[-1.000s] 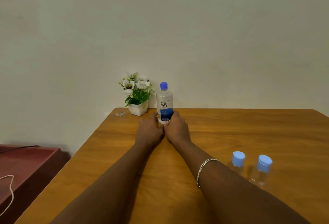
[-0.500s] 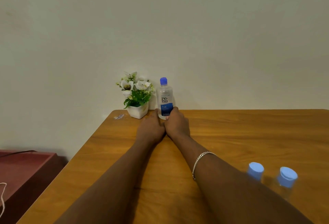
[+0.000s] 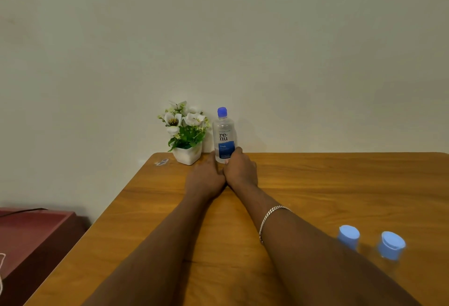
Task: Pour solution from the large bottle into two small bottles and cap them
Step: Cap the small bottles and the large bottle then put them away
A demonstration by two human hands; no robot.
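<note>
The large clear bottle (image 3: 223, 135), blue-capped with a blue and white label, stands upright at the table's far edge by the wall. Both hands reach to its base: my left hand (image 3: 205, 178) lies against its lower left side, and my right hand (image 3: 240, 170) wraps fingers around its lower right side. A silver bracelet sits on my right forearm. Two small clear bottles stand at the lower right, beside my right forearm, each closed with a light-blue cap: one (image 3: 348, 236) nearer the arm, the other (image 3: 391, 245) to its right.
A white pot of white flowers (image 3: 185, 135) stands just left of the large bottle, almost touching my left hand. A small scrap (image 3: 162, 161) lies near the wooden table's (image 3: 340, 184) far left corner. A dark red surface (image 3: 31, 235) with a cable lies lower left, beyond the table edge.
The large bottle and both hands have slid farther away, toward the wall and flower pot. The view shifted, so the two small bottles now sit lower and farther right.
</note>
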